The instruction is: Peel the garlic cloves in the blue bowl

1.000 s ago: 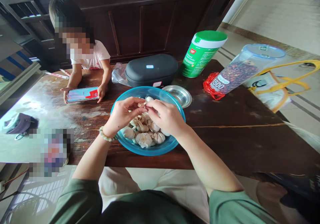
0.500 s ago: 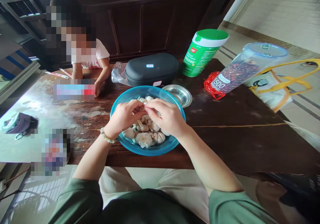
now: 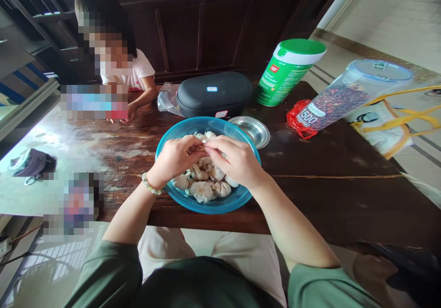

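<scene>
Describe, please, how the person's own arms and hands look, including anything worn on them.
Short green sleeves stop near the elbows. A bracelet of pale round beads circles the left wrist; none shows on the right. The left hand and right hand wear no gloves.

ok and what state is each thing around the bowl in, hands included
blue bowl, uncovered, part filled
garlic, bulbs heaped in the blue bowl
left hand, fingers bent
right hand, fingers bent, tips near left's
metal dish, uncovered
black case, closed
green tub, lidded
clear container, lidded, part filled
red wrapping, crumpled
clear plastic bag, crumpled
</scene>
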A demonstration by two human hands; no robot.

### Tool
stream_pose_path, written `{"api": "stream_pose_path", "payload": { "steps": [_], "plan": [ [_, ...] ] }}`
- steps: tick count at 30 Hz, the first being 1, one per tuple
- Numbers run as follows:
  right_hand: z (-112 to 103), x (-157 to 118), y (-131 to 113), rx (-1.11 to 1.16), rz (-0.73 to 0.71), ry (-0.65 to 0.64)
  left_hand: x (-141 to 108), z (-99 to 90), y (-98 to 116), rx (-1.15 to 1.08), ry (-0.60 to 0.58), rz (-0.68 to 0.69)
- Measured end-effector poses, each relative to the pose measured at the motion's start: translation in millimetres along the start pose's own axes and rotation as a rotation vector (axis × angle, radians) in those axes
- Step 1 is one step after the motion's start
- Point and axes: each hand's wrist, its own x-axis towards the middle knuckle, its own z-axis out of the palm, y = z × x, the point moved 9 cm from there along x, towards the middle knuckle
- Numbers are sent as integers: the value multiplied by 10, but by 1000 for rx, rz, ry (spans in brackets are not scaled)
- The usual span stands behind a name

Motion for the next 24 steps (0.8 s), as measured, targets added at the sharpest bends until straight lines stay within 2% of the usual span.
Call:
{"api": "stream_pose_path", "payload": {
  "steps": [10, 24],
  "plan": [
    [42, 0, -25, -128, 1, -50, -19, 74, 27, 87, -79, -2],
    [-11, -7, 13, -40, 47, 31, -6, 57, -14, -93, -60, 6]
  ]
}}
